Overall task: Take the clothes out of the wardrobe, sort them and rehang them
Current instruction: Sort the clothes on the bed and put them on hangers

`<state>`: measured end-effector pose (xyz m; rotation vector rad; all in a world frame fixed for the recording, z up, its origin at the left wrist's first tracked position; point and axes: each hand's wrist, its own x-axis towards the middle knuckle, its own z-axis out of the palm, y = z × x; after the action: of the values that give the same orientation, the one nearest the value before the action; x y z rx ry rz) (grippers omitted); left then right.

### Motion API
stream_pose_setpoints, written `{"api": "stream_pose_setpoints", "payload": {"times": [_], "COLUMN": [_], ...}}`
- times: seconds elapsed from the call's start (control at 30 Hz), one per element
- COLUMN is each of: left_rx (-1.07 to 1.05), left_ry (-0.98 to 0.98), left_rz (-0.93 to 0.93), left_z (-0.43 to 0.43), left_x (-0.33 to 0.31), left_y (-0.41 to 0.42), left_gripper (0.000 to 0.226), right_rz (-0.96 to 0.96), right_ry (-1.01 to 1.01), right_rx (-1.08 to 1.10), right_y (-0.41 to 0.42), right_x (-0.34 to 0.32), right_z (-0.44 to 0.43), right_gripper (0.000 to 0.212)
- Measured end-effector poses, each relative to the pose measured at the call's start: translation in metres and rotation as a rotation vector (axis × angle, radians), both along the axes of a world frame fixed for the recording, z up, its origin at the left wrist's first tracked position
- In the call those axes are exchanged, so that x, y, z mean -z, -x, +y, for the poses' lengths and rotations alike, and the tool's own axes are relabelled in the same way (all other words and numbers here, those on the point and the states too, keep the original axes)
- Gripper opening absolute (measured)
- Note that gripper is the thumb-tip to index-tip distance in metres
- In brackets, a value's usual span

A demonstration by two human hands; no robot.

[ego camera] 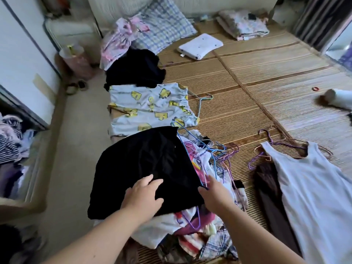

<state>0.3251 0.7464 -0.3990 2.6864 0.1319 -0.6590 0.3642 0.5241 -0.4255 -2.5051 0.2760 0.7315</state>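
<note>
My left hand (pixel 142 195) lies flat with fingers spread on a folded black cloth garment (pixel 144 161). The garment tops a heap of mixed coloured clothes (pixel 190 237) at the near edge of the woven straw mat (pixel 266 82). My right hand (pixel 215 195) sits at the garment's right corner, thumb and forefinger either side of the edge; I cannot tell whether it pinches. A tangle of thin blue and purple wire hangers (pixel 215 149) lies just beside that corner. A white sleeveless top (pixel 314 187) lies spread on the mat, off to the right.
</note>
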Motion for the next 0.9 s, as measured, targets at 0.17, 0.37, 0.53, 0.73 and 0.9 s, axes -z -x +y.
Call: {"api": "stream_pose_setpoints", "payload": {"times": [0.17, 0.37, 0.53, 0.73, 0.9], "left_rx": [0.076, 0.158, 0.201, 0.195, 0.101], "left_ry": [-0.030, -0.012, -0.019, -0.025, 0.060], "left_rz": [0.049, 0.122, 0.159, 0.149, -0.072], "left_z": [0.028, 0.031, 0.032, 0.035, 0.046], "left_x": [0.049, 0.084, 0.078, 0.036, -0.036], "left_y": [-0.038, -0.045, -0.047, -0.057, -0.063], "left_gripper": [0.064, 0.063, 0.061, 0.063, 0.065], "right_rz": [0.027, 0.021, -0.122, -0.464, -0.713], "right_ry": [0.031, 0.083, -0.031, -0.253, -0.396], "right_rx": [0.300, 0.524, 0.576, 0.647, 0.468], "right_y": [-0.040, -0.062, -0.061, -0.039, -0.012], "right_x": [0.052, 0.080, 0.064, -0.001, -0.082], "right_z": [0.008, 0.011, 0.004, 0.011, 0.033], "right_gripper": [0.062, 0.029, 0.019, 0.010, 0.013]}}
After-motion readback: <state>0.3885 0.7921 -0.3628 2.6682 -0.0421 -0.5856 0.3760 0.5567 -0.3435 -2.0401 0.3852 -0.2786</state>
